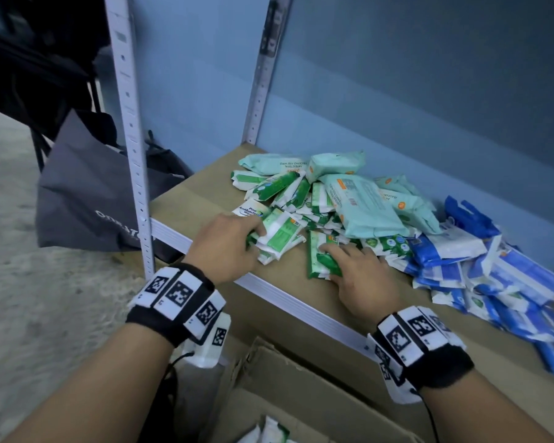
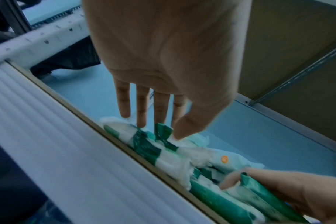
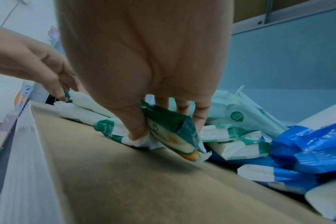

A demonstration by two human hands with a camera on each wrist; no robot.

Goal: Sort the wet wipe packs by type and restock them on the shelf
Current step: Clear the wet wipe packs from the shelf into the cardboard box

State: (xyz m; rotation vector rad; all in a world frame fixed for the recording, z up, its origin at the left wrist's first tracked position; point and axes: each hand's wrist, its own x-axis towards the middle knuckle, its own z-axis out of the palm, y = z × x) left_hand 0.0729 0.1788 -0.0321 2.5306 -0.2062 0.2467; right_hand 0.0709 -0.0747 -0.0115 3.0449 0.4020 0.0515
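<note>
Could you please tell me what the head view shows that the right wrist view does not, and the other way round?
Only the head view shows the grey bag beside the shelf post and the open cardboard box below. Only the right wrist view shows the right hand from beneath, its thumb pinching a green pack. Both show the left hand on green packs and the blue packs to the right.

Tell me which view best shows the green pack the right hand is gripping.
Right wrist: the green pack fills mid-frame, pinched between thumb and fingers of the right hand. Head view shows it partly covered; left wrist catches it blurred at the corner.
</note>
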